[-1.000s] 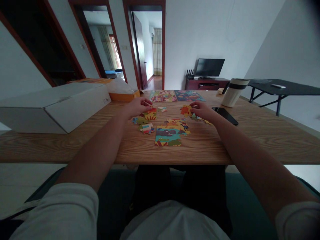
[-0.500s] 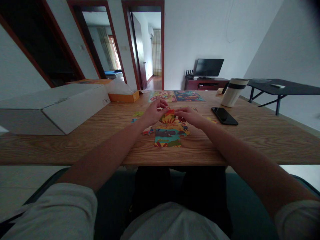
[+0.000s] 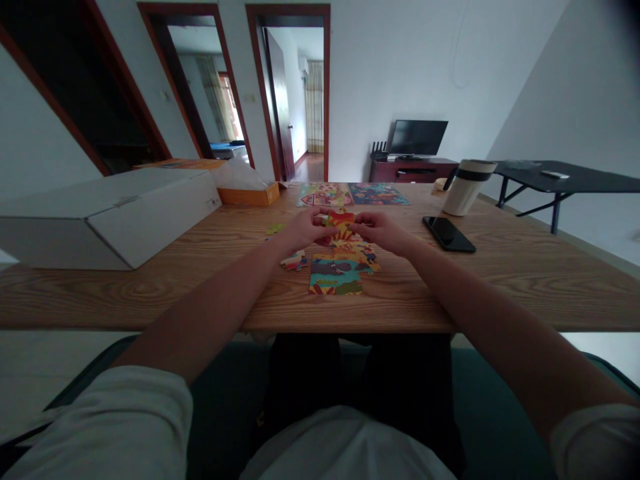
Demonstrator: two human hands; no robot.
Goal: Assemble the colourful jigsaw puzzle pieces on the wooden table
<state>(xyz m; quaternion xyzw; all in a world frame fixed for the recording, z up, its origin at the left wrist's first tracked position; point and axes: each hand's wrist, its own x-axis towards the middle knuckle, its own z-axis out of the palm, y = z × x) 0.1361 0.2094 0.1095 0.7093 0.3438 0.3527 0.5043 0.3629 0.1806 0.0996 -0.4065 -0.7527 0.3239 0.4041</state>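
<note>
A red, orange and yellow puzzle section (image 3: 342, 225) is held up between my two hands, above the wooden table. My left hand (image 3: 311, 228) grips its left side, fingers closed on it. On its right side, my right hand (image 3: 379, 231) pinches the edge. Below lies a joined puzzle part (image 3: 336, 275) with a grey hippo on blue-green water, and orange pieces along its upper side. A few loose pieces (image 3: 295, 261) rest left of it, partly by my left forearm. A green piece (image 3: 275, 229) shows behind that forearm.
Two puzzle pictures (image 3: 327, 194) lie at the table's back. A black phone (image 3: 449, 233) and a white mug (image 3: 467, 189) stand on the right. At the left are a large white box (image 3: 150, 220) and an orange tray (image 3: 250, 194).
The section between my hands has come more upright and shows more of its face. My left hand has lowered its raised fingers around the left edge; my right hand has shifted slightly.
</note>
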